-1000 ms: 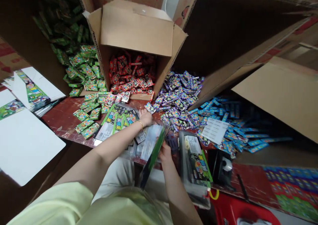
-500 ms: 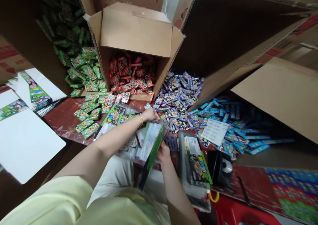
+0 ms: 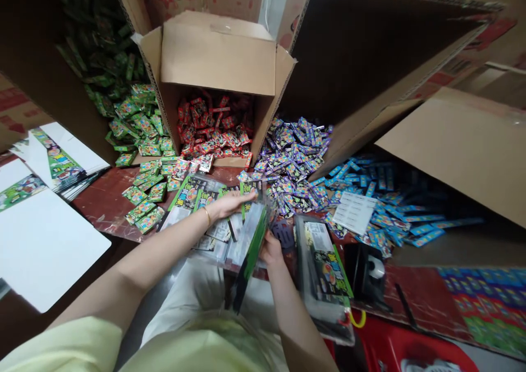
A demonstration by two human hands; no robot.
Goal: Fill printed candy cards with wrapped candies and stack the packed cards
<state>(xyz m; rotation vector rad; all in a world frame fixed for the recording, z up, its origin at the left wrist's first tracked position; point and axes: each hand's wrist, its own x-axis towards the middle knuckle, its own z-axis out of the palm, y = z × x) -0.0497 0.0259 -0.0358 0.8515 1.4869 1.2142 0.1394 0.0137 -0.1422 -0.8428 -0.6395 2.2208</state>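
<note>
My right hand [image 3: 271, 249] grips a stack of clear plastic bags [image 3: 251, 246] printed in green and black, tilted on edge above my lap. My left hand [image 3: 233, 203] is stretched out flat just left of the stack's top, over other printed bags [image 3: 187, 196] spread on the table; its fingers look straight, and whether they touch a bag I cannot tell. A bracelet circles that wrist. Beyond the hands lie small purple packets [image 3: 291, 169]. Green packets [image 3: 148, 213] sit to the left of the spread bags.
Cardboard boxes hold red packets [image 3: 213, 122] in the middle and blue packets [image 3: 390, 207] on the right. White cards [image 3: 53, 240] lie at left. Another bag pile [image 3: 324, 268], a black tape dispenser [image 3: 367, 273] and a white label sheet [image 3: 354, 213] stand right. A red stool [image 3: 394, 339] is below.
My left hand has moved left, away from the top of the bag stack, and its fingers have straightened. My right hand keeps hold of the stack in nearly the same spot.
</note>
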